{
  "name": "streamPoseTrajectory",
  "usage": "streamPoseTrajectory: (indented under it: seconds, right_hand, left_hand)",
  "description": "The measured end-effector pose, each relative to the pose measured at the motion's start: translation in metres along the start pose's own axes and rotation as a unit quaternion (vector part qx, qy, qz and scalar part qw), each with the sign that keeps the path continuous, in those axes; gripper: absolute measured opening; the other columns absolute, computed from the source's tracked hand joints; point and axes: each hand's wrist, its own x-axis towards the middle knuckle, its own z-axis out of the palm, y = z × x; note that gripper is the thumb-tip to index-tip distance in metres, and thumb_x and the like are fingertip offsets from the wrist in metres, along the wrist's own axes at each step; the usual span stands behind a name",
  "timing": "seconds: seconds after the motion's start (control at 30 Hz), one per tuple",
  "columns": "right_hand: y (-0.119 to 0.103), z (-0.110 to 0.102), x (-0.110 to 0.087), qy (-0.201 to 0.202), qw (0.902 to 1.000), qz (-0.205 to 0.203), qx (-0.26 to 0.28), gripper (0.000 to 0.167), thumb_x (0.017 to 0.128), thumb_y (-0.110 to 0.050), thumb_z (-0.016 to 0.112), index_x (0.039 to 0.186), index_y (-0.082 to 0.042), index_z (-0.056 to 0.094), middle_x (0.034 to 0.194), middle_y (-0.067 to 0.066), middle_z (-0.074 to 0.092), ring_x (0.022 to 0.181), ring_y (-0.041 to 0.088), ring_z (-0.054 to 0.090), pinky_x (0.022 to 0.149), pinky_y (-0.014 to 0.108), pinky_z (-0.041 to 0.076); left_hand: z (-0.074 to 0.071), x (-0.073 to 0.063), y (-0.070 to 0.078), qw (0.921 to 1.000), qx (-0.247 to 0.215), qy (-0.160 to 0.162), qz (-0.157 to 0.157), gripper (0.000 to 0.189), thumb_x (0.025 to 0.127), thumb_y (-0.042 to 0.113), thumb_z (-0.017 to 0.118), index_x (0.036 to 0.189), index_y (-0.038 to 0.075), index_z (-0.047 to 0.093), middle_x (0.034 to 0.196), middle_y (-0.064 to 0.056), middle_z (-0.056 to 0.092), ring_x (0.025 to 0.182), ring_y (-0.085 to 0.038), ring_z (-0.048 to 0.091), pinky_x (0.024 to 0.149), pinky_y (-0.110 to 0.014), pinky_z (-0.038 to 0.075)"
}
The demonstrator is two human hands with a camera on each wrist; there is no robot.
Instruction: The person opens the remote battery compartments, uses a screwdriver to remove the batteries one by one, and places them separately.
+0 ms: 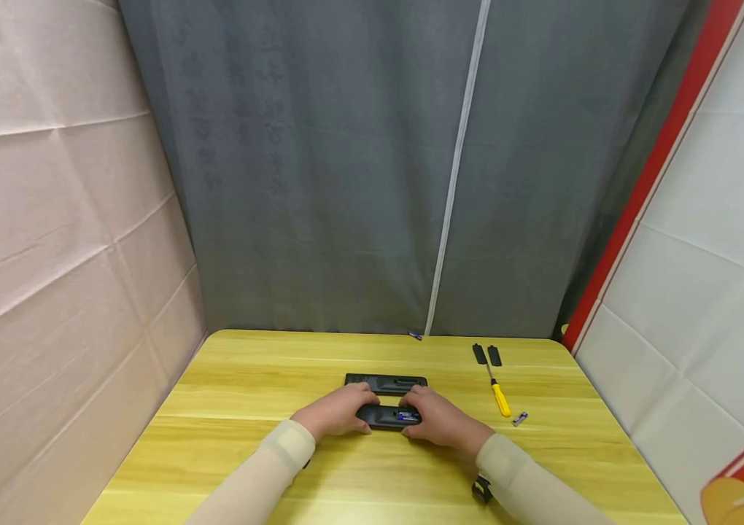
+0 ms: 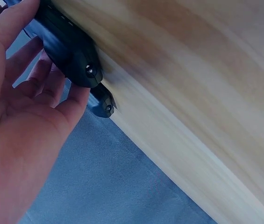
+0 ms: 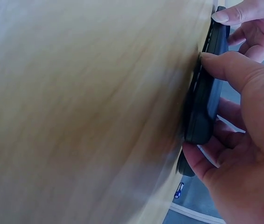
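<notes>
A black remote control (image 1: 377, 418) lies back up on the table, its battery compartment uncovered at the right end. Inside that compartment shows a blue-and-silver battery (image 1: 406, 416). My left hand (image 1: 335, 413) grips the remote's left end, thumb on the near side and fingers on the far side. Around the right end, beside the compartment, my right hand (image 1: 440, 418) holds it the same way. Just beyond lies a second black remote (image 1: 385, 383), also back up with an uncovered compartment. In the right wrist view the held remote (image 3: 202, 112) is seen edge-on between thumb and fingers.
To the right, a yellow-handled screwdriver (image 1: 500, 399) points toward two black battery covers (image 1: 486, 356). A loose battery (image 1: 519, 418) lies near its handle. Another battery (image 1: 415, 335) rests at the table's back edge, before a grey curtain (image 1: 346, 182).
</notes>
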Motion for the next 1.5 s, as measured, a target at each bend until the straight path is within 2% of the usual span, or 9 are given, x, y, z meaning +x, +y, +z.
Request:
streamPoseTrajectory:
  seconds: [0.37,0.57,0.8,1.23,1.5]
  right_hand:
    - [0.001,-0.001,0.000,-0.006,1.0000,0.001,0.003,0.047,0.095,-0.036,0.091,0.131,-0.012,0.073,0.117,-0.002,0.061,0.105,0.014,0.059,0.101,0.044,0.055]
    - [0.002,-0.002,-0.001,-0.001,0.9999,-0.010,0.011,0.047,0.094,-0.033,0.092,0.131,-0.010,0.073,0.117,-0.001,0.062,0.105,0.015,0.060,0.099,0.043,0.055]
    - [0.001,-0.003,-0.001,-0.003,0.9998,-0.007,0.016,0.046,0.094,-0.033,0.092,0.130,-0.011,0.073,0.117,-0.002,0.061,0.105,0.015,0.059,0.099,0.042,0.054]
    - [0.001,-0.002,-0.002,-0.001,0.9998,0.001,0.021,0.046,0.095,-0.035,0.091,0.131,-0.013,0.073,0.118,-0.002,0.060,0.107,0.016,0.059,0.100,0.043,0.054]
    - [0.002,-0.001,-0.002,0.003,0.9998,0.002,0.021,0.047,0.094,-0.034,0.092,0.130,-0.011,0.073,0.116,-0.002,0.061,0.105,0.016,0.059,0.098,0.042,0.054]
  left_hand:
    - [0.001,0.002,0.004,0.9999,-0.004,-0.001,-0.010,0.048,0.099,0.043,0.086,0.139,0.019,0.073,0.133,0.004,0.064,0.121,-0.013,0.062,0.106,-0.036,0.054]
    - [0.002,0.004,0.005,0.9999,0.000,0.002,-0.013,0.047,0.099,0.042,0.086,0.137,0.019,0.074,0.131,0.005,0.065,0.121,-0.014,0.063,0.106,-0.037,0.054]
    - [0.003,0.007,0.006,0.9998,0.015,0.008,-0.013,0.042,0.097,0.041,0.088,0.131,0.019,0.077,0.125,0.005,0.067,0.113,-0.012,0.063,0.103,-0.036,0.054]
    - [0.003,0.009,0.009,0.9995,0.019,0.018,-0.020,0.040,0.094,0.038,0.091,0.126,0.018,0.078,0.119,0.006,0.067,0.109,-0.013,0.063,0.101,-0.036,0.055]
    - [0.005,0.009,0.010,0.9992,0.024,0.020,-0.024,0.040,0.094,0.038,0.090,0.126,0.017,0.078,0.121,0.004,0.068,0.113,-0.015,0.063,0.103,-0.037,0.055]
